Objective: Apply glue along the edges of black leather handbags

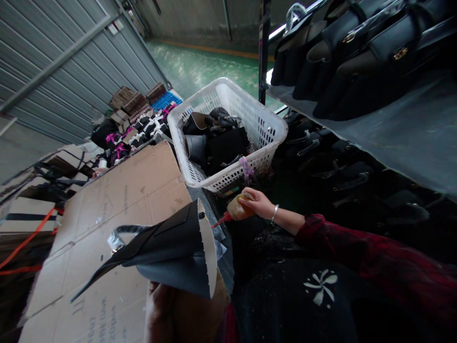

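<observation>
My right hand (260, 204), with a bracelet at its wrist, is wrapped round a squeeze bottle (237, 208) of amber liquid. The bottle's red nozzle points left, close to the pale open edge of a black handbag (174, 245). That bag lies tipped on its side above the cardboard, its handle wrapped in clear film. Below the bag is my left hand (159, 305), dim and blurred, bearing it from underneath; most of its fingers are hidden.
Flattened cardboard (117, 190) covers the work surface. Beyond it stands a white plastic basket (228, 88) holding several black bag pieces. Bundled pieces (146, 126) are piled at the back left. On the right, a rack (263, 52) carries rows of black handbags (374, 57).
</observation>
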Demonstrator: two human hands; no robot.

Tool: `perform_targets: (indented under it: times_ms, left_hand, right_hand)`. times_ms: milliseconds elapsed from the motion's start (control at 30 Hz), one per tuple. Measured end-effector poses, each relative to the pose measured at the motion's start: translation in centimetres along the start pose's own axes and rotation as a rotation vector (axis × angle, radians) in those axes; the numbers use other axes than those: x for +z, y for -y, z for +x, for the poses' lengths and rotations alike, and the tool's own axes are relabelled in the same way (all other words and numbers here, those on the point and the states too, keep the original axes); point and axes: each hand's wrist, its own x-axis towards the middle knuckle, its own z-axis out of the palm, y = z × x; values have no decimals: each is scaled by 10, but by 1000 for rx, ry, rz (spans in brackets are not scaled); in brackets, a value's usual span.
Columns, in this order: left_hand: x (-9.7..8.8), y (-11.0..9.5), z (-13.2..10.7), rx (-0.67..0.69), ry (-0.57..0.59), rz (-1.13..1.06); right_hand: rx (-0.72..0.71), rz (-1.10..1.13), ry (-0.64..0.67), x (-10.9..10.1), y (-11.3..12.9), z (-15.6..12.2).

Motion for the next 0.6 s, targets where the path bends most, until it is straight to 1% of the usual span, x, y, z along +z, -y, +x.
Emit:
perform_targets:
  times_ms: [67,167,267,400,600]
  left_hand:
    - [0,0,1,2,-3,-11]
    - [-1,1,2,-4,-2,-13]
    - [-3,1,3,-9,5,-7]
    - [-4,3,3,-9,10,-20]
    - [-2,3,2,3,17,-50]
  right_hand:
    - [15,35,-39,2,1,1]
    - [26,61,-104,10,2,10]
    - [34,34,-124,16,0,19]
    - [62,43,-89,16,-5,21]
    - [167,124,20,5,-14,-1]
